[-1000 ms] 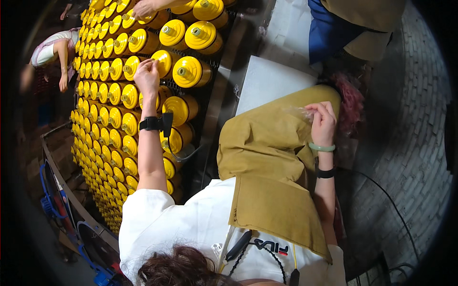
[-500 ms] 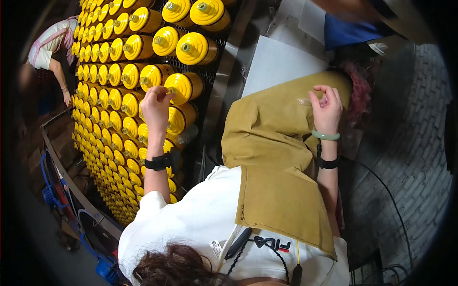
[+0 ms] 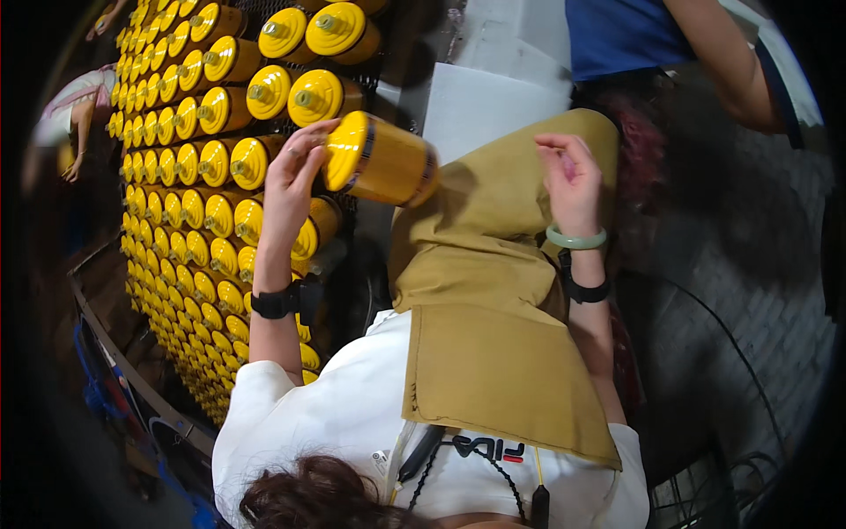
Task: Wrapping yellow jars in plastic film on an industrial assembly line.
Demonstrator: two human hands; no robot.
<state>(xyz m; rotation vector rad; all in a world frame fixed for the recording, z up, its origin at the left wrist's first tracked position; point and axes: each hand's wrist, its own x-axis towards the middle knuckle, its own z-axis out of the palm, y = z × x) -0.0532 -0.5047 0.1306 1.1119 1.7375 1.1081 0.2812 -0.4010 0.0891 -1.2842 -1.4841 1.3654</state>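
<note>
My left hand grips a yellow canister at its neck end, with the thumb and fingers closed on the short neck. The canister is a glossy cylinder with a stepped round top; it lies on its side in the air, base toward my knee, slightly blurred. Its neck is mostly hidden by my fingers. Over my right thigh, my right hand is curled, with something small and pinkish between thumb and fingers that I cannot make out. Rows of matching yellow canisters stand on a dark mesh surface at my left.
A white sheet lies beyond my knee. At the upper right another person's arm and blue clothing come close. Another person bends by the far left side of the rows. A curved metal rail runs at lower left.
My left hand has lifted a canister out of the near row and swung it toward my lap. My right hand has shifted slightly left. The person at upper right has come further into view.
</note>
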